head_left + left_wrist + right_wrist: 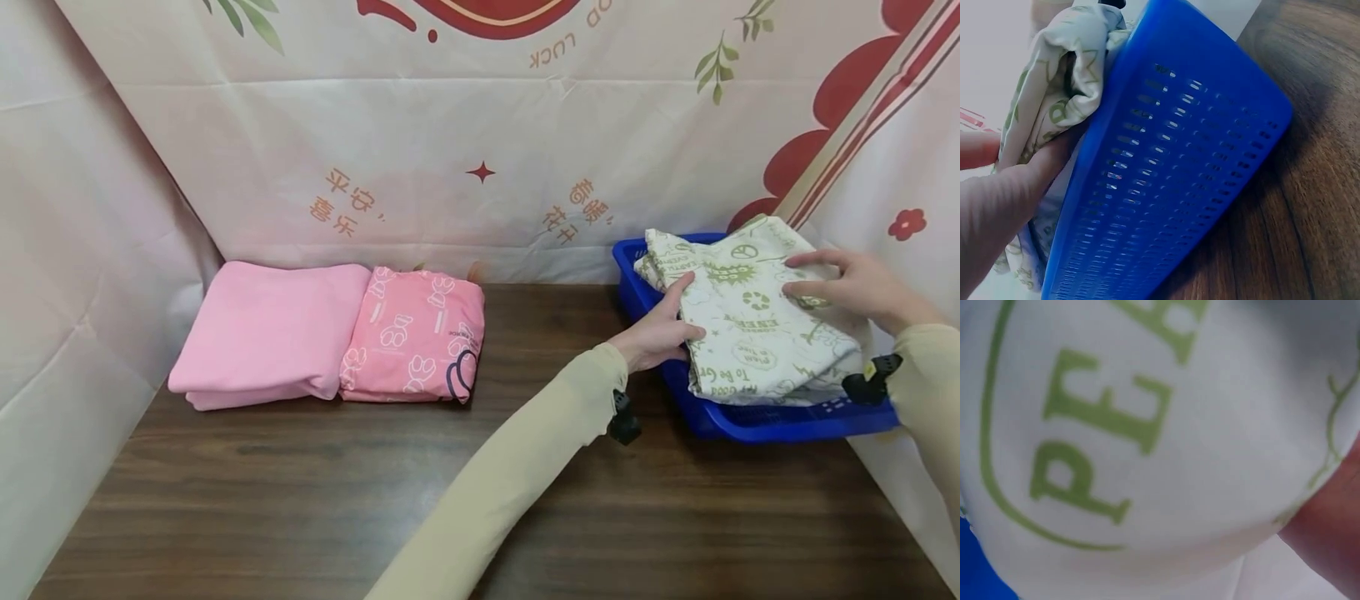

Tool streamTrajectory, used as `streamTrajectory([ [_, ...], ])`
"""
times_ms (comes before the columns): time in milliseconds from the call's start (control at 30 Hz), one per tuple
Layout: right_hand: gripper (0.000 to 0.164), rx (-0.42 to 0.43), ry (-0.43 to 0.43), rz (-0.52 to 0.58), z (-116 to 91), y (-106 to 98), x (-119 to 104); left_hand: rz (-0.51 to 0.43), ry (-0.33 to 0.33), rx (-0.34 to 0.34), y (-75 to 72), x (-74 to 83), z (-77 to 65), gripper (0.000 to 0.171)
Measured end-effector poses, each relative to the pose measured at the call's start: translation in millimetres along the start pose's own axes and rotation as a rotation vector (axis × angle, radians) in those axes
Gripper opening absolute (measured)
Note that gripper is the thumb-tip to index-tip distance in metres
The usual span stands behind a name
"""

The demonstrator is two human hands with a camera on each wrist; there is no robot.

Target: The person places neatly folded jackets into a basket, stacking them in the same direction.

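Note:
A folded white cloth with green print (757,333) lies over a blue perforated basket (765,429) at the right. My left hand (660,333) grips the cloth's left edge. Seen from the left wrist, a thick fold of the cloth (1063,94) stands beside the basket's rim (1094,131), with my left hand (1004,206) against its underside. My right hand (862,283) rests on the cloth's upper right part with fingers spread apart. Cloth (1147,444) fills most of the right wrist view and hides the right fingers there.
On the left side of the brown wooden table (337,500) lie a folded plain pink cloth (270,333) and, touching it, a folded pink patterned cloth (412,333). A printed fabric backdrop (450,125) hangs behind the table.

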State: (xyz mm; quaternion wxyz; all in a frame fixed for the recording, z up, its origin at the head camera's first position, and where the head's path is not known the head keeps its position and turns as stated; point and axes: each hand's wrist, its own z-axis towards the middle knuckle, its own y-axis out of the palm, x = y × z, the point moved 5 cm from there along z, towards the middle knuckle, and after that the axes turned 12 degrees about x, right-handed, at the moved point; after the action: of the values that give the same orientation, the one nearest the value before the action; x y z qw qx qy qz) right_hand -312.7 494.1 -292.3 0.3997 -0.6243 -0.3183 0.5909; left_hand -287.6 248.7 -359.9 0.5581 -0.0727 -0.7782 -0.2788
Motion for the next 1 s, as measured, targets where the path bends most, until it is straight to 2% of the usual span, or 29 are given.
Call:
streamTrajectory([
  [333,0.079,-0.126,0.004,0.027,1.2,8.6,1.2,0.065,0.038,0.066,5.8,-6.5,10.4,0.087],
  [567,0.076,-0.149,-0.020,-0.031,-3.2,21.2,1.6,0.094,-0.004,0.086,7.3,-8.1,12.0,0.088],
  [800,0.075,-0.219,-0.019,0.001,3.9,36.8,-0.4,0.131,-0.073,0.114,-6.1,3.4,5.9,0.084],
  [1000,0.077,-0.237,0.012,0.008,6.5,41.7,-3.6,0.219,-0.050,0.079,-3.3,1.0,6.3,0.083],
])
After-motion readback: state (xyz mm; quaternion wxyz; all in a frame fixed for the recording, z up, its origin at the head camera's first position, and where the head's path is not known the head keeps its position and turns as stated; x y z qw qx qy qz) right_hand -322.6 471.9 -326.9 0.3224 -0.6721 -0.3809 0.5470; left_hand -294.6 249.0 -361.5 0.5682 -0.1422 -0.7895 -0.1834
